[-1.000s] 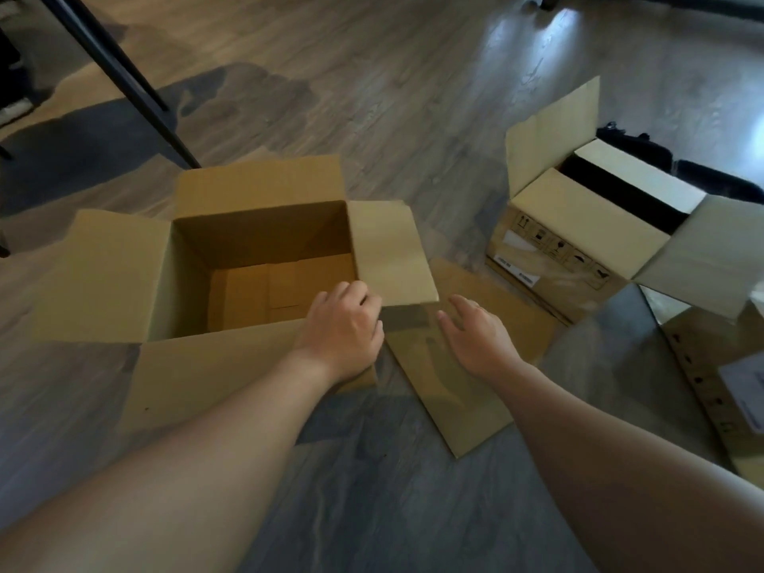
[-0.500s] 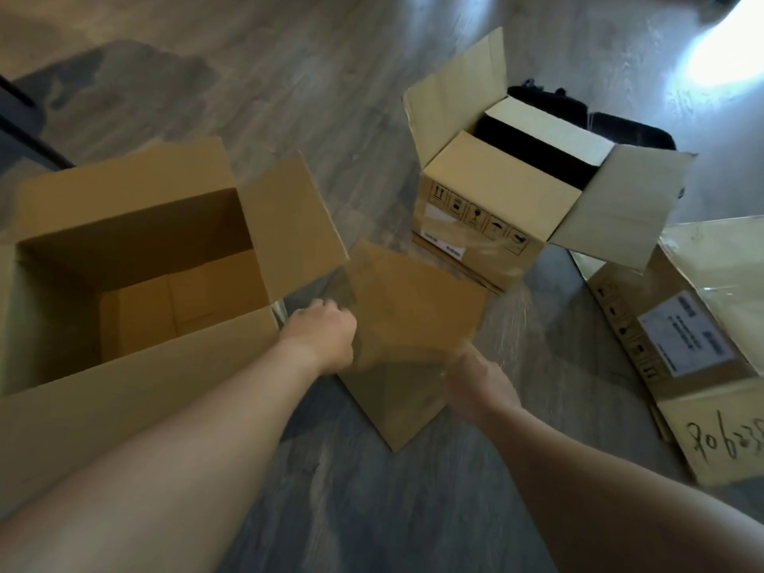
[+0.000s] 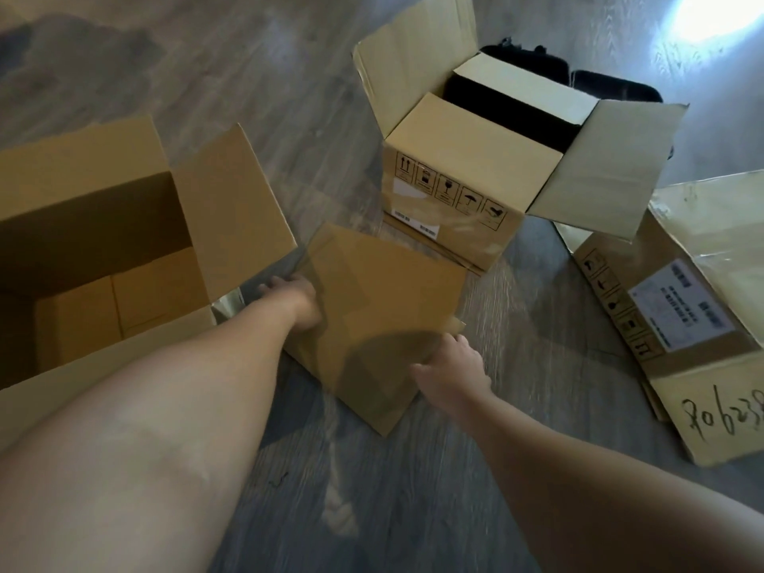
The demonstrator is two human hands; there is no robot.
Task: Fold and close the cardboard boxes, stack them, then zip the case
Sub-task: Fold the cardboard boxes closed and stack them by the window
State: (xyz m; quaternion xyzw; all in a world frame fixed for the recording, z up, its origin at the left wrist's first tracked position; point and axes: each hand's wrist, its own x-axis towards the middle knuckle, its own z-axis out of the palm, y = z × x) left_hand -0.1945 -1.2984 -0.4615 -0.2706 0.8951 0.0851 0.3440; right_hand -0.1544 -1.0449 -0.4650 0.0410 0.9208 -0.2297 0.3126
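A flattened cardboard box (image 3: pixel 384 299) lies tilted on the floor in the middle. My left hand (image 3: pixel 291 297) grips its left edge, beside the large open box (image 3: pixel 103 208), whose flaps stand up. At the flattened box's lower right edge, my right hand (image 3: pixel 452 366) holds on with fingers curled around the rim. A second open box (image 3: pixel 463 171) with printed handling symbols stands behind. A black case (image 3: pixel 612 86) shows behind that box, mostly hidden.
A third box (image 3: pixel 678 324) with a white label and handwriting lies flat at the right. The floor is grey wood planks (image 3: pixel 372 490). Bright glare sits at the top right corner.
My left hand left the large box's flap and took the flattened box's left edge. My right hand moved to its right edge. The view swung right.
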